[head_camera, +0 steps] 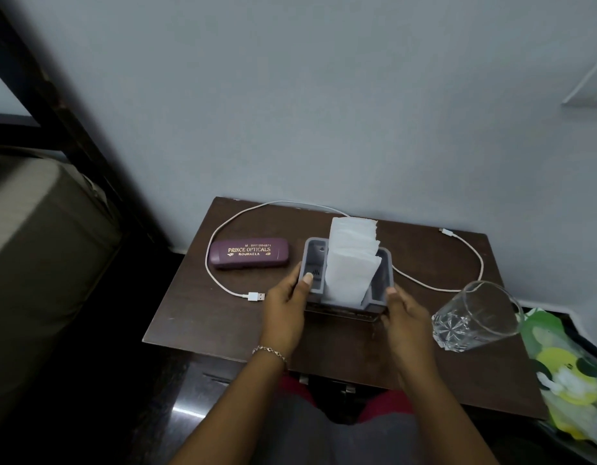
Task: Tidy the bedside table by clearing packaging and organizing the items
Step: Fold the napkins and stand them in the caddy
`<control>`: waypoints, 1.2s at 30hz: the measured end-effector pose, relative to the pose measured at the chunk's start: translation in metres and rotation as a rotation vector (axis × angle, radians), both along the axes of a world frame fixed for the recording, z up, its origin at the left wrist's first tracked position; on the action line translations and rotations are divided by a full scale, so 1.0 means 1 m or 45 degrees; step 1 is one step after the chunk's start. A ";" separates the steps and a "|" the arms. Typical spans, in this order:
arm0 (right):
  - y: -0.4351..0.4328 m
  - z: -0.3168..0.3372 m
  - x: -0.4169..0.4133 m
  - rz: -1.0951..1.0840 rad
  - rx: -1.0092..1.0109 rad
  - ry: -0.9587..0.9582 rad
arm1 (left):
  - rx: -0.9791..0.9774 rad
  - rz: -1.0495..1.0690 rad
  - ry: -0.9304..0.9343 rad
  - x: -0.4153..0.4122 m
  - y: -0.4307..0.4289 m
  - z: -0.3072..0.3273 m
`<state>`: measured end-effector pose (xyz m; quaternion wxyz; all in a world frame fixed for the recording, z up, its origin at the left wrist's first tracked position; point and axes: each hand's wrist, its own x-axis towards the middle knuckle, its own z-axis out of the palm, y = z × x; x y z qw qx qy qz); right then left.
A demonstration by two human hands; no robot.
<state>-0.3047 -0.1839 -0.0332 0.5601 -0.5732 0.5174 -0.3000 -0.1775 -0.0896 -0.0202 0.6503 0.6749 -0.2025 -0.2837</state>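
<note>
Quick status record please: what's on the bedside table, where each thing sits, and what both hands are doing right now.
surface: dark wooden bedside table
centre: grey holder with white tissues standing upright in it
left hand: gripping the holder's left side
right hand: against the holder's right side
left of holder: purple glasses case, closed
cable: white USB cable, loose, looping behind the holder
right front: empty clear glass, upright
off right edge: green and yellow bag

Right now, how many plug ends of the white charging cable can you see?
2: the wide white USB plug lies near the table's front left, beside the left hand; the small plug lies back right.
</note>
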 end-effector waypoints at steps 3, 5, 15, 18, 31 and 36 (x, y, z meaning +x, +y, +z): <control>-0.009 0.004 0.011 0.025 -0.076 0.052 | 0.022 0.018 -0.022 0.011 -0.011 0.001; -0.016 0.007 0.018 0.020 -0.106 0.085 | 0.070 0.007 -0.051 0.019 -0.019 0.000; -0.046 0.012 0.051 0.017 -0.135 0.108 | 0.169 -0.058 -0.223 0.058 -0.051 0.001; -0.051 0.014 0.057 0.011 -0.134 0.120 | 0.152 -0.050 -0.212 0.065 -0.059 0.000; -0.065 0.017 0.070 0.006 -0.114 0.156 | 0.166 -0.017 -0.222 0.074 -0.075 -0.002; -0.065 0.020 0.069 -0.003 -0.060 0.118 | 0.199 -0.030 -0.235 0.075 -0.074 -0.002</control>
